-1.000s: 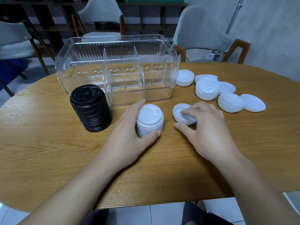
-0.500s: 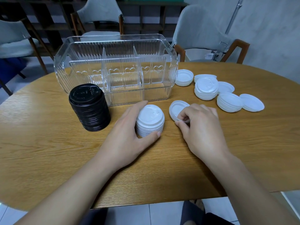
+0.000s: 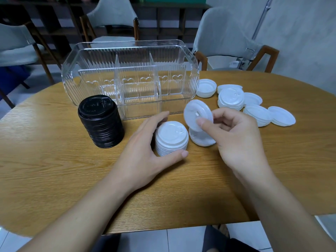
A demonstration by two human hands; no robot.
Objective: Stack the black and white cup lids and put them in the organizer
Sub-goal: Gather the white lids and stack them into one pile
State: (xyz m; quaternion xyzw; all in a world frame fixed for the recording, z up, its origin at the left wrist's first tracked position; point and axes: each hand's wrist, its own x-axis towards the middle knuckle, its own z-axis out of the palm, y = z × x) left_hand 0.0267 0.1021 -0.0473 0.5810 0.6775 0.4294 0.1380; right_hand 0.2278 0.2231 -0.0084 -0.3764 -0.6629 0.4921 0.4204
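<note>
1. Left hand (image 3: 145, 151) curled round the short white stack (image 3: 171, 140) on the worktop (image 3: 54, 170), thumb at the near side, fingers behind.
2. Right hand (image 3: 234, 137) pinching a single white lid (image 3: 197, 113) between thumb and fingers, lid raised and tilted on edge, above a few more lids (image 3: 201, 140) lying just right of the stack.
3. Black stack (image 3: 101, 122), taller and apparently complete, standing left of the white stack, just in front of the clear organizer (image 3: 131, 60); no lids visible in any compartment.
4. Loose white lids (image 3: 254, 106), singly and in small piles, spread at the right, some dome up, some inverted.
5. Likely step: seating the raised lid on the white stack.
6. Risk: lid set down inverted or off-centre, hence no nesting and a leaning stack.
7. Risk: thin, smooth lid slipping from the light pinch.
8. Risk: stack tipping or splaying on transfer to a compartment if gripped loosely.
</note>
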